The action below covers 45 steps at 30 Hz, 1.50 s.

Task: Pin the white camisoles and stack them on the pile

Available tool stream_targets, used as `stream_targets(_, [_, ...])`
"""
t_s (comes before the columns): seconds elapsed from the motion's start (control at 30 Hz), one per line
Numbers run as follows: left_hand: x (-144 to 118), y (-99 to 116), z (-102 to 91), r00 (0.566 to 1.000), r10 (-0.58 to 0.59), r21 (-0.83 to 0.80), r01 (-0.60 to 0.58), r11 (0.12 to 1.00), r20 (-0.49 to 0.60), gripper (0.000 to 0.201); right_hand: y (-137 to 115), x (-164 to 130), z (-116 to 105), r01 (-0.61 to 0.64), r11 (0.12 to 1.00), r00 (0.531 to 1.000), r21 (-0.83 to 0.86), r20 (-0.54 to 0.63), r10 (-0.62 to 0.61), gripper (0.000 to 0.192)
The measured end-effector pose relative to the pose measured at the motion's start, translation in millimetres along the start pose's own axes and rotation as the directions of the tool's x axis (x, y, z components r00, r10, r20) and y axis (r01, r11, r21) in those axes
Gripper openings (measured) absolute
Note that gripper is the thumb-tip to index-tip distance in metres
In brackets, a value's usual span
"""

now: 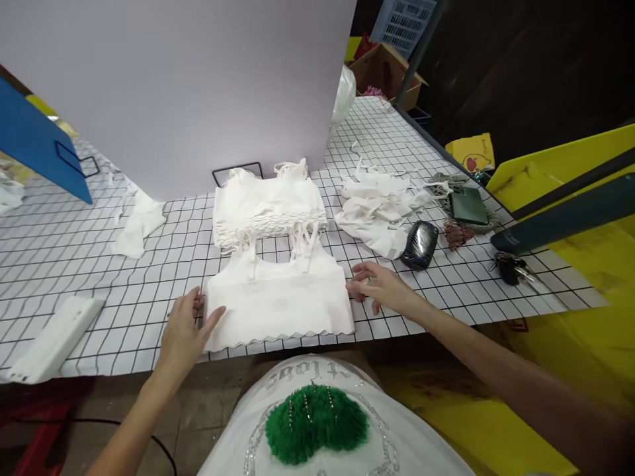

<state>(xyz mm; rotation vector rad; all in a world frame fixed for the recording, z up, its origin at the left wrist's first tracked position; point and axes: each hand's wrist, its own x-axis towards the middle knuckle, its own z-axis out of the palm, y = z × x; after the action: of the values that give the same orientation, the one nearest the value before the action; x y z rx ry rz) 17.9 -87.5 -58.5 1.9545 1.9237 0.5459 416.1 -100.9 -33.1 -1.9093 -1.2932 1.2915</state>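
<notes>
left hand (186,327) flat, right hand (380,287) flat

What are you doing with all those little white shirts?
A person has a white crop top lying flat on a grid-patterned table. The left hand touches its left edge and the right hand its right edge, both open. Behind it sits a stack of white tops, with a loose pile of white cloth to the right.

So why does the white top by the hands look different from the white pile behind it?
The white top lies alone, spread flat, with both hands at its sides. The stack of tops is many layers, folded and piled higher, untouched. Both are white with thin straps, on the checked table.
</notes>
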Motion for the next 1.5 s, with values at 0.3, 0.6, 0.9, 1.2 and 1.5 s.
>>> stream_targets(0.3, [34,1,-19.5,0.912,-0.209,-0.065,0.247,0.967,0.353,0.051,-21,13,30,-0.194,0.977,0.970,0.085,0.163,0.178,0.057])
stream_targets(0.6, [38,13,-19.9,0.924,-0.192,0.000,0.204,0.979,0.330,0.041,-39,17,35,-0.245,0.970,0.969,0.000,0.031,0.245,0.058])
stream_targets(0.9, [21,15,-3.0,0.912,-0.281,-0.550,0.405,0.731,0.298,0.037,-38,3,52,-0.178,0.980,0.984,0.084,0.032,0.175,0.027])
stream_targets(1.2, [77,70,-66.9,0.800,-0.389,-0.709,0.591,0.384,0.456,0.017,-120,30,0,-0.126,0.878,0.991,0.462,0.100,0.089,0.025])
stream_targets(1.5, [240,123,-123.9,0.960,-0.276,-0.933,0.148,0.329,0.055,0.009,-231,135,-66,0.332,0.758,0.943,0.561,-0.171,-0.286,0.015])
